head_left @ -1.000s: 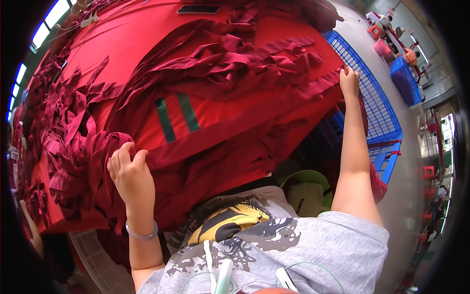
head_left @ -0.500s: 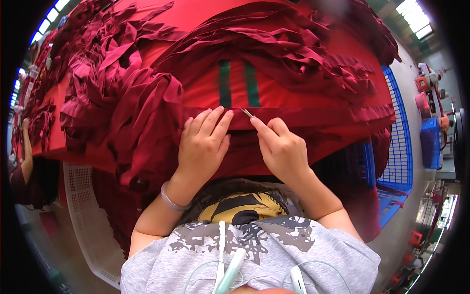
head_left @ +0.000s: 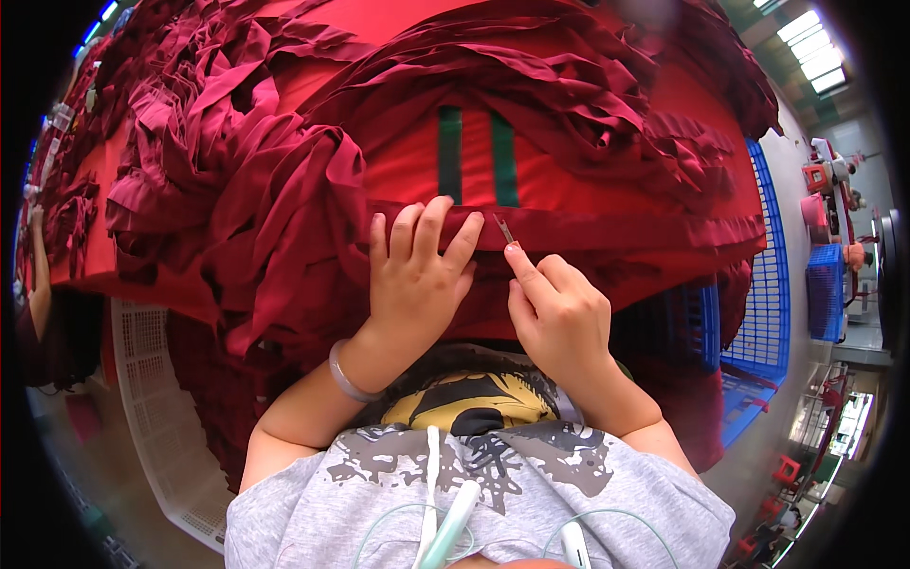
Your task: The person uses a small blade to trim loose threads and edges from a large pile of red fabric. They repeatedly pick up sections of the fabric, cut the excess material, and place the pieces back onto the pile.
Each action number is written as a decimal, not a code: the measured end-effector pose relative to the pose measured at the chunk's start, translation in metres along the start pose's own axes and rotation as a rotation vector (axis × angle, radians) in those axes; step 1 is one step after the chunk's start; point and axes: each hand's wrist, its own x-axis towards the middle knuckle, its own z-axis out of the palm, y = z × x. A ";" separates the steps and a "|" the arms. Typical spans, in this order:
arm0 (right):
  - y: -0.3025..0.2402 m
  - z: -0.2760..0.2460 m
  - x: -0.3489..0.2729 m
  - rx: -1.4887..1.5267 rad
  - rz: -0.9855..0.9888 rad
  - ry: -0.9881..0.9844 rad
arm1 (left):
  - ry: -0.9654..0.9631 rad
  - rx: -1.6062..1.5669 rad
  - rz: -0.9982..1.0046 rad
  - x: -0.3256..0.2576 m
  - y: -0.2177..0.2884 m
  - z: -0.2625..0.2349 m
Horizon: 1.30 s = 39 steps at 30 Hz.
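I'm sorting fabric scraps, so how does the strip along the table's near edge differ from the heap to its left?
The near strip lies fairly flat, while the left heap is crumpled into many folds. The near strip runs sideways as one narrow band; the left heap sprawls wide and piles up loosely. Both are dark red cloth.

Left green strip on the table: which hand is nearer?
Left. The left hand is just below the strip; the right hand, holding a small metal tool, is farther off, to its lower right.
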 end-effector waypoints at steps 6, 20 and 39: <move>-0.001 0.010 0.004 0.011 0.060 -0.017 | 0.040 -0.042 0.087 -0.005 -0.003 0.020; 0.020 0.025 0.023 0.066 0.219 0.357 | -0.034 -0.106 0.083 -0.001 -0.001 0.004; -0.001 0.023 0.011 0.103 0.012 0.047 | 0.040 -0.284 0.118 0.001 -0.012 0.008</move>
